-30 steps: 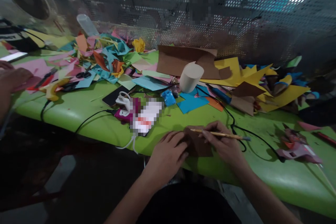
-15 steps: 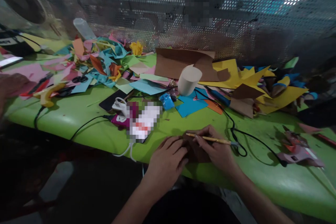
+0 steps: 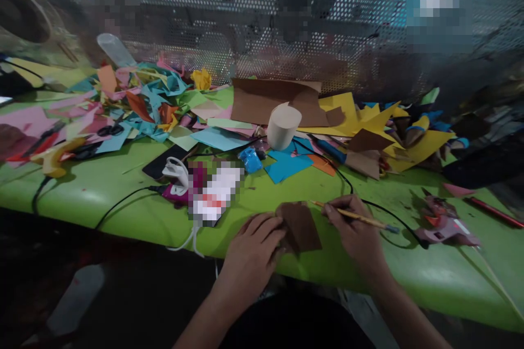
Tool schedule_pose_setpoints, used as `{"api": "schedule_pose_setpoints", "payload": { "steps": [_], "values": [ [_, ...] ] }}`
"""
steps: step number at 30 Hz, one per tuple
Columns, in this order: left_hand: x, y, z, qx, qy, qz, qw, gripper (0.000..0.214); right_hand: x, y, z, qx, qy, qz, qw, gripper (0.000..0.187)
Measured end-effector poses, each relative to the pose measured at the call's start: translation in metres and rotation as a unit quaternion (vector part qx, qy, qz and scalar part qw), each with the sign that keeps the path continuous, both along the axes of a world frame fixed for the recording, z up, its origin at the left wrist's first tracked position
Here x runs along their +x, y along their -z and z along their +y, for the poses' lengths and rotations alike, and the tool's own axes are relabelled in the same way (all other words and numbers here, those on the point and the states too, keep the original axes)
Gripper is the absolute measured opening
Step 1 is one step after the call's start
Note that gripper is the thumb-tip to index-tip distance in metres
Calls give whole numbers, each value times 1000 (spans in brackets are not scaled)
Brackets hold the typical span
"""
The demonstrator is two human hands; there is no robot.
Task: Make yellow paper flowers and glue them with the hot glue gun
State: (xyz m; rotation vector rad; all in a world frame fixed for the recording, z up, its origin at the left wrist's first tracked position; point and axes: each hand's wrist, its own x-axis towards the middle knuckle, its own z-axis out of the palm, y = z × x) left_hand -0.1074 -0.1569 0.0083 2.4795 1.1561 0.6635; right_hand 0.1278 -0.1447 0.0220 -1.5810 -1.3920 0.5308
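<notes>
A small piece of brown paper (image 3: 302, 229) lies near the front edge of the green table. My left hand (image 3: 257, 242) holds it at its left side, with fingers curved and pressed together over that edge; the fingertips are partly hidden. To the right of the paper, my right hand (image 3: 355, 229) is closed around a yellow wooden pencil (image 3: 360, 217). The pencil's tip points left, just off the paper's upper right corner, and its grey-blue end sticks out to the right.
A power strip with a white charger (image 3: 177, 174) and a phone (image 3: 219, 193) are left of my hands. Behind stand a white paper roll (image 3: 283, 128) and coloured paper scraps (image 3: 158, 87). Glue guns lie left (image 3: 59, 158) and right (image 3: 448, 226), with black cords. A perforated metal screen (image 3: 254, 27) rises behind.
My right hand has moved right, taking the pencil off the brown paper and uncovering more of it. My left hand stays at the paper's left side. The view has shifted slightly right.
</notes>
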Motion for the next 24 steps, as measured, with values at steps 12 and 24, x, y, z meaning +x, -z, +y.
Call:
{"api": "schedule_pose_setpoints", "payload": {
  "steps": [12, 24],
  "values": [
    [1, 7, -12, 24, -12, 40, 999, 37, -44, -4, -4, -76, -161, 48, 983, 16],
    [1, 6, -13, 21, -20, 24, 999, 37, -26, 3, -5, -56, -87, -11, 995, 16]
  ]
}}
